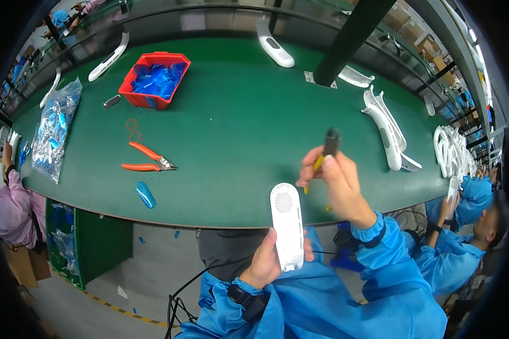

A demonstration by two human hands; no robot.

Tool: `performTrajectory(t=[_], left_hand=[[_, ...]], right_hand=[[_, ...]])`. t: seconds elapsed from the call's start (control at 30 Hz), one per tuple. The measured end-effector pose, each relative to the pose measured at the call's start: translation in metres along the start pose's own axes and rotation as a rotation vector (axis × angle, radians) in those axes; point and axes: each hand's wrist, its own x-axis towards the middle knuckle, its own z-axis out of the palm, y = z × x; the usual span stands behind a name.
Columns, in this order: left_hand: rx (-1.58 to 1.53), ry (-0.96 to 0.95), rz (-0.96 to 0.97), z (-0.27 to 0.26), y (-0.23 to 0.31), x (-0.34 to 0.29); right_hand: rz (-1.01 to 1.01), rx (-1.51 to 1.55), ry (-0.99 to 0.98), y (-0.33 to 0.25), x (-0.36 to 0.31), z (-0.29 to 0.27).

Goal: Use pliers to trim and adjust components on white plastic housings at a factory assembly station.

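Note:
My left hand grips a long white plastic housing with rounded ends, held at the table's near edge. A grille of small holes shows at its upper end. Above and right of it, my right hand is closed on a pair of pliers with yellow handles and a dark head. The pliers' head points up and away from the housing, slightly blurred. Orange-handled cutters lie on the table to the left, beside a glossy blue piece.
A red bin of blue film pieces and a clear bag of parts stand on the left of the green table. White shells and coiled white cables lie right. A dark post rises behind. Co-workers sit on both sides.

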Motion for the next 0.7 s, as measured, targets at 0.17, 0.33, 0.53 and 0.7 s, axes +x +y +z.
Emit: performTrajectory(t=[0.17, 0.33, 0.53, 0.7], left_hand=[[-0.046, -0.062, 0.036, -0.01, -0.011, 0.003], [0.036, -0.07, 0.078, -0.009, -0.011, 0.005], [0.045, -0.065, 0.046, -0.015, -0.014, 0.003], [0.05, -0.081, 0.038, -0.017, -0.014, 0.004]], right_hand=[[-0.039, 0.263, 0.039, 0.002, -0.022, 0.028], [-0.085, 0.152, 0.013, 0.02, -0.032, 0.045], [-0.101, 0.185, 0.005, 0.028, -0.034, 0.05], [-0.113, 0.135, 0.023, 0.029, -0.033, 0.053]])
